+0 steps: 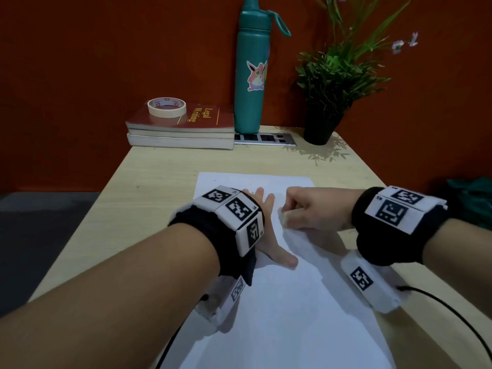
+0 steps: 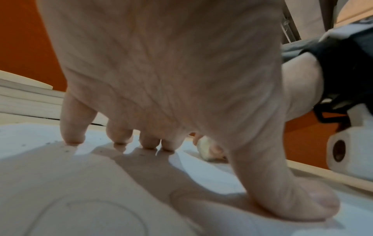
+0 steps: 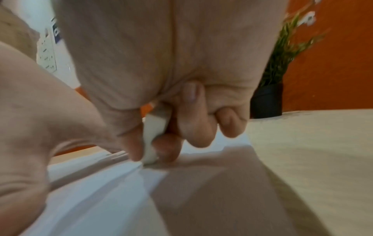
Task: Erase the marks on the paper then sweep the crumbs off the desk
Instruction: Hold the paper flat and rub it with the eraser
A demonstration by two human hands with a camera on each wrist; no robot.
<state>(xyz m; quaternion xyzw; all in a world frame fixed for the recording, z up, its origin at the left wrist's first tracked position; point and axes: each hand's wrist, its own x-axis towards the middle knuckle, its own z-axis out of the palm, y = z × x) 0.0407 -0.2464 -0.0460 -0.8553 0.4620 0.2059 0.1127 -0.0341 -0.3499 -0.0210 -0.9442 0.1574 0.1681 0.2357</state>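
A white sheet of paper (image 1: 279, 302) lies lengthwise on a pale wooden desk (image 1: 149, 198). The left hand (image 1: 269, 235) rests flat on the paper's left half, fingers straight and spread, fingertips (image 2: 72, 137) and thumb pressing the sheet down. Just beside it, the right hand (image 1: 314, 209) pinches a small off-white eraser (image 3: 152, 137) between thumb and curled fingers, its lower end touching the paper near the far end. Tiny dark crumbs (image 2: 48, 143) dot the paper by the left little finger. At the desk's far edge stand stacked books with a roll of tape (image 1: 167, 106), a teal water bottle (image 1: 253, 73) and a potted green plant (image 1: 327, 83).
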